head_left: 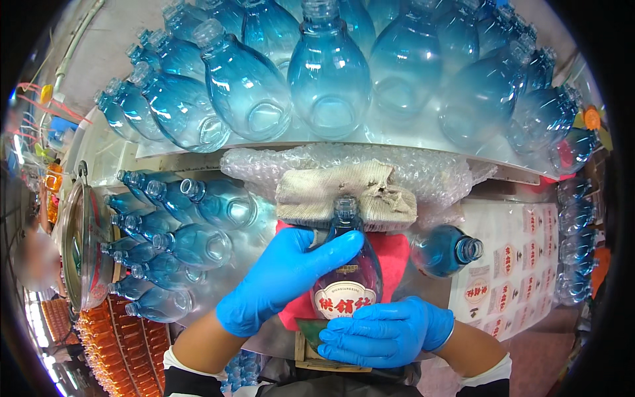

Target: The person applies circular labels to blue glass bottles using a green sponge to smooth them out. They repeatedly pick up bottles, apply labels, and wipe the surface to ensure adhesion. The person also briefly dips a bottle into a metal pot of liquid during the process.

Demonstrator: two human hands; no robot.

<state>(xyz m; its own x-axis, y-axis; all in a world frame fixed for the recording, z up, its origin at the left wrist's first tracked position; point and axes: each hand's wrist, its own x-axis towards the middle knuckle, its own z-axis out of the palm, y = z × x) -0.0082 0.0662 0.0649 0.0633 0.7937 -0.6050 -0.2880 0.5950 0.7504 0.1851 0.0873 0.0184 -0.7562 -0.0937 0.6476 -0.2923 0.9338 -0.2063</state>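
Note:
A blue glass bottle (345, 264) with a cream label in red lettering lies in front of me, its neck pointing away, over a red cloth (395, 255). My left hand (284, 274), in a blue glove, is closed around the bottle's shoulder, thumb across the front. Gloved in blue too, my right hand (380, 334) lies across the lower end of the label, fingers pressed together. A flat green piece (309, 329) sticks out beside its fingertips and seems gripped there; most of it is hidden. The bottle's neck rests against a folded off-white knitted cloth (317, 192).
Bubble wrap (258, 165) lies behind the cloth. Rows of blue bottles (329, 79) stand along the back, with more bottles (192, 245) at left. One bottle (442, 250) stands close on the right, beside a sheet of printed labels (506, 271). A round glass lid (76, 245) is far left.

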